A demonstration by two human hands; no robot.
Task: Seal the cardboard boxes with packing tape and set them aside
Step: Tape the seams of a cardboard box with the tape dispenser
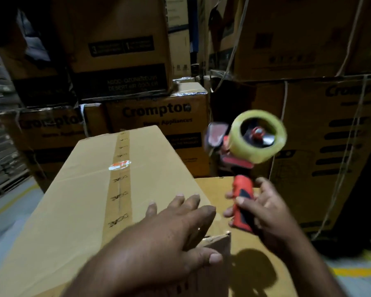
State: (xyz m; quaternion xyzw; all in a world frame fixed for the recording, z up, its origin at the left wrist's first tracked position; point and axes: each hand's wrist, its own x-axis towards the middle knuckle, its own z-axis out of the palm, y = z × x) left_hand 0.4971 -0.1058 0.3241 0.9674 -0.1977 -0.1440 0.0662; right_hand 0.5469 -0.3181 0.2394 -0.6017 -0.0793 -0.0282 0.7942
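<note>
The plain brown cardboard box (77, 189) before me already carries brown tape (118, 189) along its seam; setting it aside likely remains. My left hand (163, 239) rests flat on its near right corner. My right hand (263, 209) grips the red tape dispenser (244, 168) above the lower right box (255, 264).

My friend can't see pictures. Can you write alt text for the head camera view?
A person's left hand rests on the near corner of a taped cardboard box while the right hand grips a red tape dispenser, its roll of packing tape raised beside the box. Stacked Crompton boxes fill the dim background.
</note>
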